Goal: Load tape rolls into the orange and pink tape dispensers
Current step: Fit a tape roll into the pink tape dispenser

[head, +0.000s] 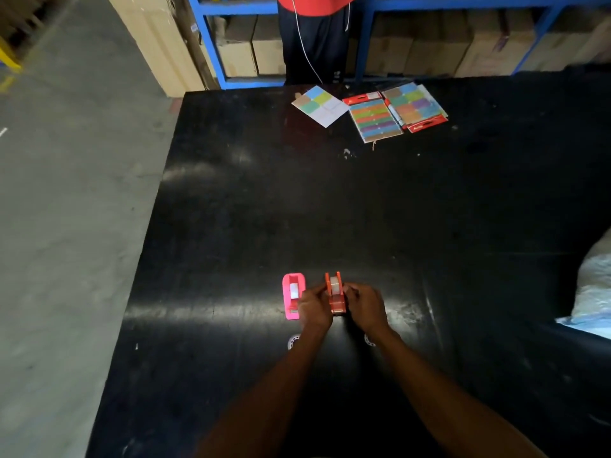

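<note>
An orange tape dispenser (pixel 336 294) stands upright on the black table (pixel 330 200), with a clear tape roll (pixel 335 285) sitting in its cradle. My left hand (pixel 315 305) grips its left side and my right hand (pixel 367 304) grips its right side. Just to the left lies a pink tape dispenser (pixel 292 295) with a whitish roll (pixel 294 289) in its slot; my left hand partly covers its near corner. Two small white ring-shaped pieces, one (pixel 293 341) by my left wrist and one (pixel 369 340) by my right wrist, lie half hidden on the table.
Packs of coloured sticky notes (pixel 375 119) and a loose card (pixel 320 105) lie at the table's far edge. A person in a red top and dark trousers (pixel 314 38) stands behind it, before blue shelving (pixel 211 44) with cardboard boxes. A white plastic bag (pixel 595 292) sits at the right.
</note>
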### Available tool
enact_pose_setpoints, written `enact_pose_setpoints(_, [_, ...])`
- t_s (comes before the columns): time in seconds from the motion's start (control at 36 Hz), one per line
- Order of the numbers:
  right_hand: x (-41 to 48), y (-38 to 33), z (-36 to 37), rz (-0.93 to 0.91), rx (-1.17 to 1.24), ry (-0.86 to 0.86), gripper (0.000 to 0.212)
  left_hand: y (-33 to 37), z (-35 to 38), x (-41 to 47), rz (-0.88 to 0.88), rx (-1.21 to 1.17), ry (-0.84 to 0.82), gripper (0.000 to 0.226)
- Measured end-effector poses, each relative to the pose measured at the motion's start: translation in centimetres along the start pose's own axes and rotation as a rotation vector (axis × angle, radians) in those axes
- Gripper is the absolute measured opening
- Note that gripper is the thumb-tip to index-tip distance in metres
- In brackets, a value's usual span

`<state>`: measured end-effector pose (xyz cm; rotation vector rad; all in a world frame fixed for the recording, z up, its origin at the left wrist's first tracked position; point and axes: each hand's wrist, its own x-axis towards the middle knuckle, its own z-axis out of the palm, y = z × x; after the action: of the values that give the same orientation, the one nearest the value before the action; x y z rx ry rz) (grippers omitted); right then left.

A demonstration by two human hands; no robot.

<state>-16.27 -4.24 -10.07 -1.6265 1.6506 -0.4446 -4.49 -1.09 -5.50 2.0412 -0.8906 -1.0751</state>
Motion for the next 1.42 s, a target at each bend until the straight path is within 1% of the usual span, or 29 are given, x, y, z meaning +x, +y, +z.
enact_pose_setpoints(0.08, [-0.2,-0.6,-0.2,0.069,-0.044,0.086,0.036,-0.3,-0.7,-0.2,0.046,0.074,0.0,0.023])
enact_pose_setpoints(0.14, [-0.3,-1.5,-0.6,0.067,-0.078,0.134,0.034,0.1,-2.1,-0.6,0.092,0.102,0.05,0.021])
enact_pose_setpoints(0.22, [-0.4,-3.5,-1.1,-0.044,-0.128,0.181,0.025,-0.3,-4.8,-0.5,0.134,0.027,0.179,0.017])
enact_pose_setpoints(0.31, [-0.1,-5.5,-1.1,-0.127,-0.164,0.171,0.017,-1.2,-7.9,0.8,0.148,0.021,0.233,0.022])
enact_pose_setpoints(0.36, [0.3,-6.8,-0.8,-0.181,-0.2,0.112,0.014,-1.8,-10.0,1.6,0.156,0.016,0.187,0.03])
enact_pose_setpoints(0.39, [0.4,-7.1,-0.7,-0.207,-0.203,0.039,0.015,-2.3,-10.6,2.1,0.154,0.033,0.134,0.038])
enact_pose_setpoints(0.44, [0.4,-8.3,-0.3,-0.277,-0.237,-0.148,0.017,-3.7,-11.8,3.1,0.144,0.088,-0.015,0.058])
enact_pose_setpoints(0.5, [0.4,-9.1,0.4,-0.36,-0.342,-0.264,0.017,-4.9,-12.5,3.7,0.134,0.176,-0.176,0.077])
enact_pose_setpoints(0.53, [0.3,-9.5,0.8,-0.395,-0.397,-0.292,0.018,-5.1,-12.8,3.7,0.143,0.231,-0.244,0.084])
enact_pose_setpoints(0.58, [0.2,-10.1,1.6,-0.424,-0.48,-0.316,0.026,-5.1,-13.1,3.5,0.177,0.312,-0.351,0.091])
enact_pose_setpoints(0.64, [0.2,-10.5,2.3,-0.416,-0.534,-0.329,0.036,-5.3,-13.0,3.4,0.22,0.371,-0.401,0.098])
enact_pose_setpoints(0.72, [0.3,-11.0,3.1,-0.366,-0.549,-0.349,0.042,-6.1,-12.6,3.9,0.286,0.391,-0.394,0.108])
enact_pose_setpoints(0.83, [0.7,-11.2,3.9,-0.313,-0.568,-0.351,0.037,-6.6,-11.9,5.1,0.313,0.387,-0.389,0.117])
enact_pose_setpoints(1.0, [1.0,-11.2,4.8,-0.236,-0.522,-0.377,0.043,-7.4,-11.8,6.5,0.401,0.344,-0.392,0.113])
enact_pose_setpoints(1.11, [1.8,-10.9,4.6,-0.177,-0.446,-0.451,0.046,-7.7,-11.9,6.7,0.4,0.318,-0.377,0.107])
enact_pose_setpoints(1.17, [2.3,-11.0,4.2,-0.193,-0.444,-0.483,0.047,-7.6,-11.8,6.7,0.396,0.323,-0.374,0.106])
enact_pose_setpoints(1.25, [2.5,-11.7,3.4,-0.231,-0.461,-0.532,0.034,-7.8,-11.7,6.8,0.388,0.325,-0.365,0.107])
enact_pose_setpoints(1.33, [2.8,-11.7,3.1,-0.24,-0.449,-0.53,0.032,-8.0,-11.5,6.9,0.365,0.351,-0.376,0.109])
enact_pose_setpoints(1.42, [2.3,-12.1,2.8,-0.234,-0.44,-0.507,0.036,-7.6,-11.6,6.7,0.332,0.366,-0.432,0.12])
